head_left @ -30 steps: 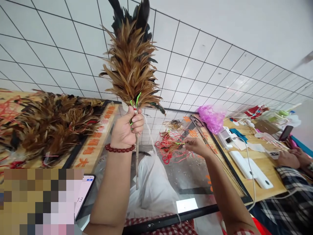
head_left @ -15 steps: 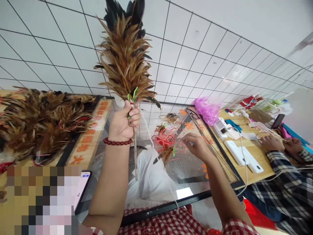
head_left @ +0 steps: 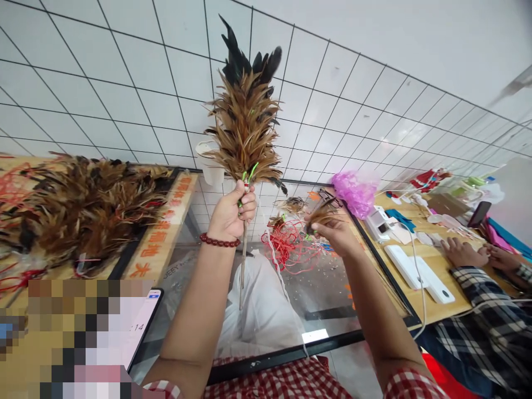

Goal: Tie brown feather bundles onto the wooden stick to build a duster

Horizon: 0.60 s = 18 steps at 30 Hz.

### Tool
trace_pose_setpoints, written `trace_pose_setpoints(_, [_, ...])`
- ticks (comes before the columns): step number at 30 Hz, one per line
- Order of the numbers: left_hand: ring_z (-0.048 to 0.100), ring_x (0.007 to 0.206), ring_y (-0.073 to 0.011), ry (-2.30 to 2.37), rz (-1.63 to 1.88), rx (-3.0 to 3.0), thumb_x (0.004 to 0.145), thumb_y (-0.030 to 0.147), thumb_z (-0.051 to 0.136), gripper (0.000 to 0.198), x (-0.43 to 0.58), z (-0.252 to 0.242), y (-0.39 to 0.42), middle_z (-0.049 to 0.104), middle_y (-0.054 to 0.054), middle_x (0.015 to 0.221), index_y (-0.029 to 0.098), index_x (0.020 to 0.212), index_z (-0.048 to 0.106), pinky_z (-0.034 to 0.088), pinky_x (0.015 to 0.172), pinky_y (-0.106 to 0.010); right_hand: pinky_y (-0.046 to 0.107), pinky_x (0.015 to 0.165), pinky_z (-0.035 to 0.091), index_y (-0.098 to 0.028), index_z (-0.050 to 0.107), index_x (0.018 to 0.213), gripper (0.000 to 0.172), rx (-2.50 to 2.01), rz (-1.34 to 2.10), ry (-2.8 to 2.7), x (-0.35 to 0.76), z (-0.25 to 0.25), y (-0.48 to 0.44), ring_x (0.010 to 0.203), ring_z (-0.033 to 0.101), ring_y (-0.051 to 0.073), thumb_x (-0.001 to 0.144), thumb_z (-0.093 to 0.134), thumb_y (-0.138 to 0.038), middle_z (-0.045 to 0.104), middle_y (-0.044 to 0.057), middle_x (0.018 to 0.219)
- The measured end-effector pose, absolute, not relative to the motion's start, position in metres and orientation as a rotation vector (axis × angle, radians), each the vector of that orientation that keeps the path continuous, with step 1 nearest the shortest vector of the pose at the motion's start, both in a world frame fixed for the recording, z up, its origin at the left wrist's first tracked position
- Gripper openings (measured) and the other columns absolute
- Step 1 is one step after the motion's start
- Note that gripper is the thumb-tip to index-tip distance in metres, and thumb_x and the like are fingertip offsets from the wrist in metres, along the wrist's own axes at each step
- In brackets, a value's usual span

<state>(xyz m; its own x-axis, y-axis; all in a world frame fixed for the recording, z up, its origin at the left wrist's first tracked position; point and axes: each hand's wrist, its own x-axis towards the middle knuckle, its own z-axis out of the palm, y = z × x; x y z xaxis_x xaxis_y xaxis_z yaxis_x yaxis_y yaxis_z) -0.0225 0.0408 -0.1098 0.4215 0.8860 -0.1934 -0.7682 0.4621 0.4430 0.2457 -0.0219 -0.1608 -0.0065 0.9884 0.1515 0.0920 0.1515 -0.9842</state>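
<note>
Upright in front of the wire grid stands a feather duster (head_left: pixel 248 124), brown with black tips, on a thin wooden stick. My left hand (head_left: pixel 235 209) is wrapped round the stick just below the feathers, by a green tie and a red-and-white band. A white cord (head_left: pixel 277 263) hangs down from near that grip to the table's front edge. My right hand (head_left: pixel 336 233), further right over the glass table, pinches a small bunch of brown feathers (head_left: pixel 325 215). Tangled red string (head_left: pixel 285 244) lies on the glass between my hands.
Many feather bundles (head_left: pixel 95 213) lie at the left. A white cup (head_left: pixel 211 163) stands behind my left hand. At the right are glasses (head_left: pixel 331 198), a pink plastic bag (head_left: pixel 356 193), white power strips (head_left: pixel 419 274) and another person's hands (head_left: pixel 463 252). A phone (head_left: pixel 145 327) lies lower left.
The duster and my left hand appear further right in the view, with the whole duster now showing. My right hand has taken hold of a small feather bunch and raised it.
</note>
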Motion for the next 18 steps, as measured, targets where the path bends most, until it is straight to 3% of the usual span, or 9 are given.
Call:
trace_pose_setpoints(3, [0.026, 0.033, -0.0018, 0.441, 1.031, 0.334, 0.100, 0.031, 0.035, 0.036, -0.018, -0.113, 0.042, 0.034, 0.006, 0.050, 0.010, 0.076, 0.053, 0.016, 0.029, -0.011, 0.023, 0.054, 0.045, -0.018, 0.065, 0.076, 0.026, -1.152, 1.108, -1.112, 0.247, -0.161, -0.016, 0.057, 0.053, 0.009, 0.065, 0.081, -0.036, 0.064, 0.000, 0.072])
trace_pose_setpoints(7, [0.028, 0.034, -0.0012, 0.452, 1.012, 0.403, 0.096, 0.030, 0.047, 0.028, -0.005, -0.123, 0.042, 0.036, 0.006, 0.052, 0.010, 0.077, 0.052, 0.016, 0.031, -0.011, 0.021, 0.052, 0.046, -0.019, 0.063, 0.081, 0.031, -1.092, 1.176, -0.913, 0.233, -0.154, -0.014, 0.060, 0.055, 0.010, 0.062, 0.083, -0.034, 0.063, -0.001, 0.072])
trace_pose_setpoints(12, [0.029, 0.036, -0.0008, 0.545, 1.040, 0.500, 0.084, 0.032, 0.066, 0.026, 0.017, -0.136, 0.038, 0.040, 0.005, 0.055, 0.013, 0.075, 0.052, 0.016, 0.033, -0.011, 0.023, 0.053, 0.049, -0.020, 0.062, 0.078, 0.031, -1.006, 1.173, -1.073, 0.192, -0.129, -0.013, 0.061, 0.056, 0.011, 0.060, 0.083, -0.033, 0.063, -0.001, 0.073])
trace_pose_setpoints(18, [0.034, 0.037, -0.0016, 0.626, 1.147, 0.526, 0.081, 0.038, 0.069, 0.031, 0.029, -0.137, 0.032, 0.047, 0.003, 0.056, 0.014, 0.073, 0.051, 0.017, 0.034, -0.012, 0.025, 0.053, 0.052, -0.019, 0.059, 0.075, 0.032, -0.930, 0.938, -1.150, 0.153, -0.119, 0.015, 0.060, 0.057, 0.011, 0.058, 0.083, -0.032, 0.064, -0.002, 0.071])
